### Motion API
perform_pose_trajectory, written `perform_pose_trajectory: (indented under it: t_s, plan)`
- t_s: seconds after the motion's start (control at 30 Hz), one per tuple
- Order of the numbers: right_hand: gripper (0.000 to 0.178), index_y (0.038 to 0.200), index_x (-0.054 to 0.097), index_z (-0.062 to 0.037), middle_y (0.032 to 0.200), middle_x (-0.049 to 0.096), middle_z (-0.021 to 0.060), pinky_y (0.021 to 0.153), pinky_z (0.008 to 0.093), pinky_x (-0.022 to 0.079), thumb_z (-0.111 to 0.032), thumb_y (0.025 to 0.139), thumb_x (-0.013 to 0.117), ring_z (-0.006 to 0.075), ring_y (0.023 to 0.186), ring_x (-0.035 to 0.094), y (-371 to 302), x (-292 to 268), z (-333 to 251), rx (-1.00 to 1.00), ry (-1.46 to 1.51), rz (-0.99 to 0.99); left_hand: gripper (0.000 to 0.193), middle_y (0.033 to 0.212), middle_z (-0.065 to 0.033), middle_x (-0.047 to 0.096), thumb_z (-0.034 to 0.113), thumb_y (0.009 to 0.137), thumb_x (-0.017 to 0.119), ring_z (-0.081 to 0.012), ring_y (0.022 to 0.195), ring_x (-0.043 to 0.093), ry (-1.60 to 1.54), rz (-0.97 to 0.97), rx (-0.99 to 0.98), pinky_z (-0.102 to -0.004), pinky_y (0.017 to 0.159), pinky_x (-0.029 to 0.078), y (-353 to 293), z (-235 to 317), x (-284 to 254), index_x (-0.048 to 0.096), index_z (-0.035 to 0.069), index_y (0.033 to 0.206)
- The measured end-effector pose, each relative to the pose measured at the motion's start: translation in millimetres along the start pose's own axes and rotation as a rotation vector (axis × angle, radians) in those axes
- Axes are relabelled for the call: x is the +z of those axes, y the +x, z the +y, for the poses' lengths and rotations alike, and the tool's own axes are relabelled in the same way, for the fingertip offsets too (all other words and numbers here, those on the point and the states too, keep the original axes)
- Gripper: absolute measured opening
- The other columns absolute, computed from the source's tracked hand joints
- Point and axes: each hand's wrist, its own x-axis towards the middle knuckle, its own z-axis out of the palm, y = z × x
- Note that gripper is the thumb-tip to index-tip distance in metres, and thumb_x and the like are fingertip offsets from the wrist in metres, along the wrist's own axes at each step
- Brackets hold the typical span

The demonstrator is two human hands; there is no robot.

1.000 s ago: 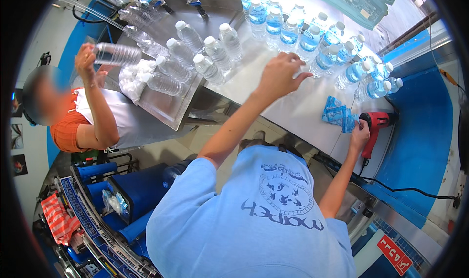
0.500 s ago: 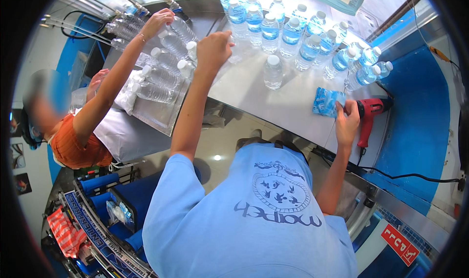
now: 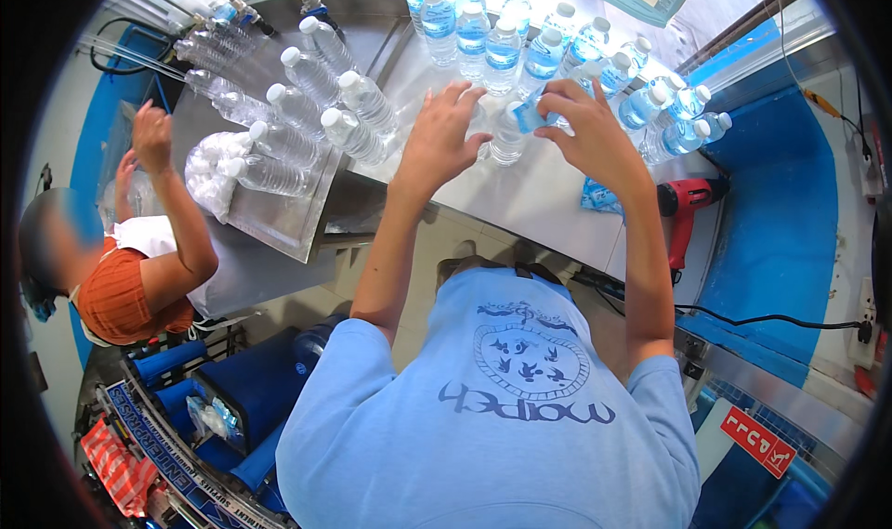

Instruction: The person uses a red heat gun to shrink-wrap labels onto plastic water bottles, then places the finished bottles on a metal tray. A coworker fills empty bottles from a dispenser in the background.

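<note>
My right hand pinches a small blue shrink label at the top of an unlabelled clear bottle with a white cap. The label partly covers that bottle's cap. My left hand is on the bottle's left side, fingers and thumb apart, holding nothing I can see. A stack of blue labels lies on the steel table below my right forearm. Several labelled water bottles stand in rows beyond my hands.
A red heat gun lies at the table's right end, its cord running right. On the steel tray at left are several plain bottles and a bag of white caps. A co-worker in orange stands left, hands raised.
My right hand has lifted a label from the stack to the plain bottle. My left hand has moved right to near it. The co-worker's arm has drawn back from the bottles.
</note>
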Motion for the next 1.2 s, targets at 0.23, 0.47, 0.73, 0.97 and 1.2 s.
perform_pose_trajectory:
  t_s: [0.23, 0.47, 0.73, 0.97, 1.2]
  plan:
    - [0.015, 0.099, 0.064, -0.0059, 0.112, 0.065, 0.0073, 0.125, 0.0588, 0.024, -0.017, 0.093, 0.071, 0.0299, 0.107, 0.065, 22, -2, -16, -0.019, -0.107, -0.113, 0.029, 0.117, -0.018, 0.068, -0.002, 0.092, 0.067, -0.0305, 0.111, 0.07, -0.728, 0.34, -0.141, -0.0418, 0.094, 0.057, -55, 41, 18, 0.062, -0.001, 0.12]
    - [0.026, 0.109, 0.07, -0.0054, 0.11, 0.071, 0.012, 0.099, 0.0457, 0.049, -0.027, 0.095, 0.071, 0.033, 0.103, 0.067, 40, 15, -13, 0.058, -0.082, -0.153, 0.033, 0.123, -0.0185, 0.065, -0.004, 0.094, 0.063, -0.0302, 0.112, 0.067, -0.882, 0.184, -0.41, -0.0397, 0.098, 0.056, -94, 38, 49, 0.059, -0.001, 0.127]
    - [0.038, 0.113, 0.069, -0.0076, 0.119, 0.066, 0.0129, 0.09, 0.0443, 0.055, -0.027, 0.083, 0.082, 0.0345, 0.107, 0.066, 17, 54, -15, 0.069, -0.155, 0.14, 0.057, 0.141, -0.0166, 0.054, 0.001, 0.086, 0.074, -0.0318, 0.135, 0.051, -0.408, 0.467, -0.083, -0.043, 0.114, 0.039, -67, 13, 29, 0.052, 0.002, 0.138]
    - [0.044, 0.118, 0.069, -0.0093, 0.12, 0.067, 0.0119, 0.084, 0.0403, 0.056, -0.022, 0.08, 0.085, 0.0311, 0.093, 0.066, 12, 76, 3, 0.21, 0.187, 0.175, 0.055, 0.135, -0.0171, 0.057, -0.004, 0.087, 0.072, -0.0286, 0.131, 0.054, -0.638, 0.404, -0.012, -0.0405, 0.108, 0.045, -81, -11, 41, 0.052, 0.001, 0.138]
    - [0.041, 0.115, 0.073, -0.0081, 0.107, 0.072, 0.0137, 0.078, 0.0382, 0.054, -0.02, 0.078, 0.086, 0.0292, 0.085, 0.069, -25, 52, 21, 0.417, 0.236, 0.289, 0.076, 0.155, -0.0249, 0.039, 0.006, 0.084, 0.077, -0.0393, 0.146, 0.039, -0.787, 0.187, -0.053, -0.0454, 0.119, 0.034, -65, 40, 103, 0.039, 0.001, 0.15]
